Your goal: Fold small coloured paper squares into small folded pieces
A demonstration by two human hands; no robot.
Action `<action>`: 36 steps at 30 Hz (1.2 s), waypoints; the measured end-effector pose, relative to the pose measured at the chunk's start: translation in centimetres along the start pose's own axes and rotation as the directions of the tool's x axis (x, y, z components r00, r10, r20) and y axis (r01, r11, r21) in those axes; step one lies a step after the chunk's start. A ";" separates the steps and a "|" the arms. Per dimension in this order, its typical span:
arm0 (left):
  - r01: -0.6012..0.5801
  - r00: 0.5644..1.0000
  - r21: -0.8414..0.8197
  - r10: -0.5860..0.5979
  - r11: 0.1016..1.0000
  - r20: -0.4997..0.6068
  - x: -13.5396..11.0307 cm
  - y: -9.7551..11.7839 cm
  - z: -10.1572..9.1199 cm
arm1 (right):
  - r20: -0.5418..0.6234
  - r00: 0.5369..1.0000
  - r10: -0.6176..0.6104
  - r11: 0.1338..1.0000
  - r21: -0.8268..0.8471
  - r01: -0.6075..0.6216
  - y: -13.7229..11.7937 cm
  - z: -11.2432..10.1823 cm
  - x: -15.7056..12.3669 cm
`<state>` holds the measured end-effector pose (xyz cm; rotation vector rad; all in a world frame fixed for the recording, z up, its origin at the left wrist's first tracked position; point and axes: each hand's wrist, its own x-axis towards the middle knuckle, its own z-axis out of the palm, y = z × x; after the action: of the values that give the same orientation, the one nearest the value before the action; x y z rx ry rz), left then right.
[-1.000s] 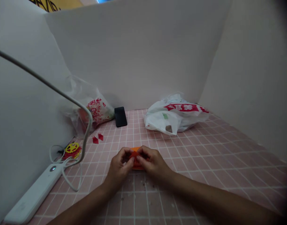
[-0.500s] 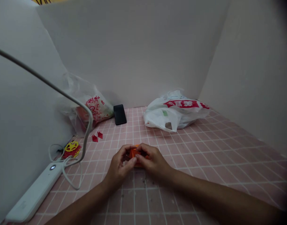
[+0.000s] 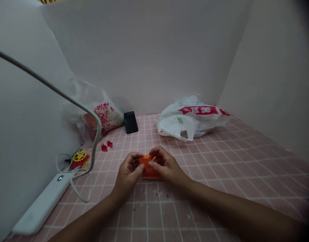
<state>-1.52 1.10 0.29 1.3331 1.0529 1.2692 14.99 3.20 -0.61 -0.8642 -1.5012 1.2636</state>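
A small folded piece of orange paper [image 3: 148, 169] sits low over the pink gridded table [image 3: 220, 168], held between both hands. My left hand [image 3: 128, 174] pinches its left edge with thumb and fingers curled. My right hand [image 3: 167, 165] grips the top and right side, fingers bent over the paper. Part of the paper is hidden under the fingers.
A white power strip [image 3: 40, 205] with a looped cable [image 3: 76, 174] lies at the left. Red and yellow paper cut-outs [image 3: 79, 158], two red scraps [image 3: 106, 146], a clear bag [image 3: 96, 114], a black phone [image 3: 130, 122] and a white plastic bag [image 3: 190, 117] sit further back. White boards wall the table in.
The hands stayed together on the orange paper, shifting slightly right and away; more of the paper's flat face shows now. The view tilted a little.
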 end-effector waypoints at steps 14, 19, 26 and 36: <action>-0.003 0.999 -0.032 0.001 0.999 -0.049 0.1 -0.2 -0.2 | 0.071 0.993 0.092 0.976 0.192 -0.104 0.4 0.1 0.2; -0.048 0.997 0.010 0.048 0.999 -0.055 0.2 -0.4 -0.2 | 0.041 0.999 -0.032 0.999 0.021 0.032 -0.2 0.1 -0.1; -0.143 0.989 0.099 0.146 0.985 -0.031 0.0 -0.5 -0.3 | 0.034 0.997 -0.073 0.997 0.026 0.072 0.1 0.3 -0.4; -0.145 0.988 0.087 0.149 0.986 -0.035 -0.1 -0.4 -0.2 | 0.080 0.995 0.060 0.993 0.096 -0.068 0.1 0.3 -0.3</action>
<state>-1.69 1.08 -0.09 1.4771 1.0630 1.3792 14.82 2.87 -0.73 -0.8124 -1.4680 1.4205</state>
